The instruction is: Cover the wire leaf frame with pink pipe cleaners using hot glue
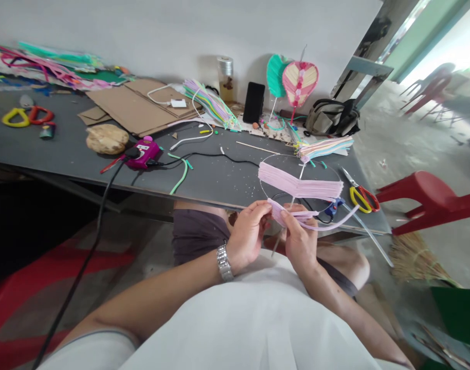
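Note:
My left hand [248, 236], with a metal wristwatch, and my right hand [299, 241] both pinch a thin pale pink strip [292, 213] in front of the table edge. Its end curves out past my right hand. Just beyond my fingers stands a round wire hoop [281, 156] on a thin stick. A band of pale pink strips [300, 186] crosses the hoop. The stick's lower end passes behind my hands. A blue glue gun [332, 208] lies close to my right hand, and yellow-and-red-handled scissors [363, 198] lie farther right.
The dark grey table [208, 177] holds cardboard sheets [142, 105], pastel strip bundles [323, 149], a magenta electrical device [142, 152] with black cords, a phone [253, 102], and heart-shaped craft pieces [300, 85]. A red stool [423, 198] and straw broom [416, 259] stand right.

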